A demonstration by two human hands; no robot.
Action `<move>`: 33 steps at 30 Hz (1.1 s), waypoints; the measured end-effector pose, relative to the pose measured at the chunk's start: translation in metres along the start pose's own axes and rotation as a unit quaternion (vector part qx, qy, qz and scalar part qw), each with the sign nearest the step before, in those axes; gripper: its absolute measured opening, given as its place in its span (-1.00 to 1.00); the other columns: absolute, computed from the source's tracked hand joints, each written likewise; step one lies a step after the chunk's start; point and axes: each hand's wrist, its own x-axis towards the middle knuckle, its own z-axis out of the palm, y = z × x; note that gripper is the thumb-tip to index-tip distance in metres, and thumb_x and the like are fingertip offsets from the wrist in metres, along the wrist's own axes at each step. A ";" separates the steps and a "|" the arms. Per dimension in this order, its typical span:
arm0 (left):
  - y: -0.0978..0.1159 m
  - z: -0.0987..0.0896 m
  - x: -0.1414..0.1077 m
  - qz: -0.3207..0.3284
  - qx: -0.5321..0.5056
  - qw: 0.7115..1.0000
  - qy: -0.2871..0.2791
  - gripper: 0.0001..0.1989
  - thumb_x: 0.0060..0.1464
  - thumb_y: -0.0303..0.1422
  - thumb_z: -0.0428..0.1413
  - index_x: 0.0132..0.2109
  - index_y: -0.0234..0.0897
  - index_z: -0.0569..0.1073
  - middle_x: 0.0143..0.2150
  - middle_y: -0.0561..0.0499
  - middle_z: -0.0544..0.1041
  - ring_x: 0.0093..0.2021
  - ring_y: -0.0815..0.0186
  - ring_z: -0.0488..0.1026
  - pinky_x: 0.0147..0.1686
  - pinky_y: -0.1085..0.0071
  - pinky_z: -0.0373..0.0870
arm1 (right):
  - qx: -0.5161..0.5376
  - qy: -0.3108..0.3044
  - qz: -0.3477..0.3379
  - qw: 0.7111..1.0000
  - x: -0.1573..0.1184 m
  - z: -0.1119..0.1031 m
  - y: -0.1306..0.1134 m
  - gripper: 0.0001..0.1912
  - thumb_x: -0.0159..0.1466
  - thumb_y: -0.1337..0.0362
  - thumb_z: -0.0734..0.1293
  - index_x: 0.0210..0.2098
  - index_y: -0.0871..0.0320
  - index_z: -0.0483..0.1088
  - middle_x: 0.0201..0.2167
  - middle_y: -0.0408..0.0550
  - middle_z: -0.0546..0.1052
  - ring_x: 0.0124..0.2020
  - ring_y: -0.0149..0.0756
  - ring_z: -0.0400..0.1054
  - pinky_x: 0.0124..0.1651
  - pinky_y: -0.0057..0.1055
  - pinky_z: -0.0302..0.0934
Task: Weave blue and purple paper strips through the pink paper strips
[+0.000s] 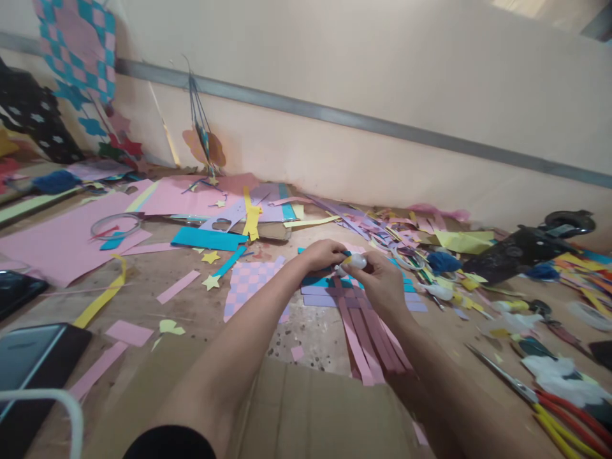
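Observation:
My right hand (385, 280) is closed around a small white glue bottle (354, 262), tilted with its tip down to the left. My left hand (326, 255) is closed just left of the bottle, with a bit of blue paper strip at its fingertips. Beneath both hands lie flat blue strips (318, 281) and purple strips (320, 299). Several long pink strips (356, 338) cross them and hang toward me. Part of this woven paper is hidden by my hands. A finished pink and purple checkered piece (251, 284) lies to the left.
Scissors (530, 392) with red and yellow handles lie at the right. A heap of paper scraps (396, 229) and a black tape dispenser (516, 248) are by the wall. Pink sheets (201, 194), a blue strip (209, 239) and yellow stars (210, 257) lie leftward. Cardboard (320, 414) is nearest me.

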 end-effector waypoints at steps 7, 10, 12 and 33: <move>-0.002 0.000 0.000 0.001 -0.028 1.000 -0.003 -0.77 0.11 -0.39 0.08 -0.23 -0.35 0.62 -0.42 0.03 0.51 -0.44 0.35 0.38 -0.40 0.44 0.27 | -0.015 0.003 0.006 1.000 -0.001 0.001 -0.002 -0.61 0.10 -0.10 0.47 -0.51 0.07 0.41 -0.57 -0.23 0.32 -0.48 -0.30 0.15 -0.38 -0.32 -0.01; -0.003 -0.001 0.001 0.008 -0.030 0.999 -0.011 -0.81 0.09 -0.40 0.08 -0.27 -0.35 0.59 -0.46 0.06 0.47 -0.46 0.37 0.35 -0.43 0.45 0.22 | -0.026 -0.005 0.014 1.000 0.000 -0.003 -0.003 -0.58 0.09 -0.14 0.47 -0.52 0.07 0.41 -0.59 -0.22 0.33 -0.49 -0.29 0.17 -0.39 -0.33 -0.01; -0.004 -0.002 0.002 0.010 -0.025 1.000 -0.013 -0.82 0.08 -0.40 0.08 -0.29 -0.34 0.58 -0.46 0.07 0.47 -0.46 0.37 0.35 -0.44 0.45 0.21 | -0.029 -0.005 0.015 0.999 0.000 -0.005 -0.004 -0.55 0.10 -0.16 0.47 -0.54 0.07 0.39 -0.60 -0.23 0.32 -0.50 -0.30 0.17 -0.40 -0.33 -0.01; -0.002 -0.001 0.000 0.004 -0.015 1.000 -0.008 -0.79 0.13 -0.38 0.06 -0.25 -0.34 0.59 -0.41 0.05 0.47 -0.40 0.34 0.37 -0.36 0.42 0.26 | -0.004 -0.011 0.020 1.000 -0.003 -0.002 -0.007 -0.56 0.08 -0.16 0.49 -0.48 0.07 0.42 -0.60 -0.24 0.34 -0.51 -0.31 0.15 -0.42 -0.36 -0.01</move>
